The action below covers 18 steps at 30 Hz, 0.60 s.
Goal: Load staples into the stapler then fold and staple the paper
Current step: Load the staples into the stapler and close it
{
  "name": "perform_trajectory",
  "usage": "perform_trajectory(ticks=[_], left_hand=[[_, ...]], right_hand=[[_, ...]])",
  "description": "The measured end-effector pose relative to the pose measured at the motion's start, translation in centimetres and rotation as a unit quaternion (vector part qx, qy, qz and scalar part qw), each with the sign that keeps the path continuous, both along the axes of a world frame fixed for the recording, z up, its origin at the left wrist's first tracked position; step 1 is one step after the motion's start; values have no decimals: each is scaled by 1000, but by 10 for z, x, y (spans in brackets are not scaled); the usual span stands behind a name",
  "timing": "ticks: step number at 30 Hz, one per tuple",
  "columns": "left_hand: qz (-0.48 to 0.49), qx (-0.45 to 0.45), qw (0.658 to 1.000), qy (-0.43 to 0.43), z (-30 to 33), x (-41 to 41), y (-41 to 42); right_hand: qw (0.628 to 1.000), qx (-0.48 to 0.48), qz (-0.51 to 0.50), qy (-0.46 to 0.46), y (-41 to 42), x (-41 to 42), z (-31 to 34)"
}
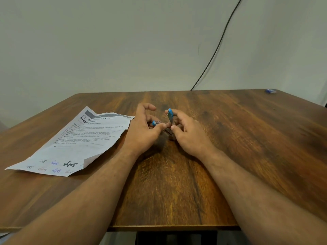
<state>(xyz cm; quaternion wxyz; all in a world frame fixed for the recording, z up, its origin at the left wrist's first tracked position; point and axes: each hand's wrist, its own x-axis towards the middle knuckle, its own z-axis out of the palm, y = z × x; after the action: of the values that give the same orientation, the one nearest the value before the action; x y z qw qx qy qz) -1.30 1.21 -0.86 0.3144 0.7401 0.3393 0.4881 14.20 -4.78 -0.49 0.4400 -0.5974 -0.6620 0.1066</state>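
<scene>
A small blue stapler [170, 116] is hinged open at the middle of the wooden table [230, 138]. Its blue top arm stands up, pinched between the fingers of my right hand [185, 131]. My left hand [144, 128] grips the lower part, whose blue end and metal channel show between thumb and fingers. Any staples are too small and blurred to make out. A creased printed sheet of paper [76, 144] with handwriting along its near edge lies flat to the left, its right corner touching my left hand.
A small blue box [270, 91] lies at the table's far right corner. A black cable [219, 43] runs down the wall behind the table. The table's near edge crosses under my forearms.
</scene>
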Motion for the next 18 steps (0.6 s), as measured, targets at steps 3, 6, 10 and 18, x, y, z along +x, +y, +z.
perform_trajectory(ticks=[3,6,10,18], left_hand=[[-7,4,1000,-10,-2,0,2],[-3,25,1000,-1,-2,0,3],[-31,34,999,-24,-2,-1,3],[54,13,995,-82,-9,3,14]], right_hand=[[999,-41,19,-28,-3,0,0],[998,-58,20,-30,2,0,-1],[999,-42,8,-15,4,-2,-3],[994,53,-33,-92,-2,4,-2]])
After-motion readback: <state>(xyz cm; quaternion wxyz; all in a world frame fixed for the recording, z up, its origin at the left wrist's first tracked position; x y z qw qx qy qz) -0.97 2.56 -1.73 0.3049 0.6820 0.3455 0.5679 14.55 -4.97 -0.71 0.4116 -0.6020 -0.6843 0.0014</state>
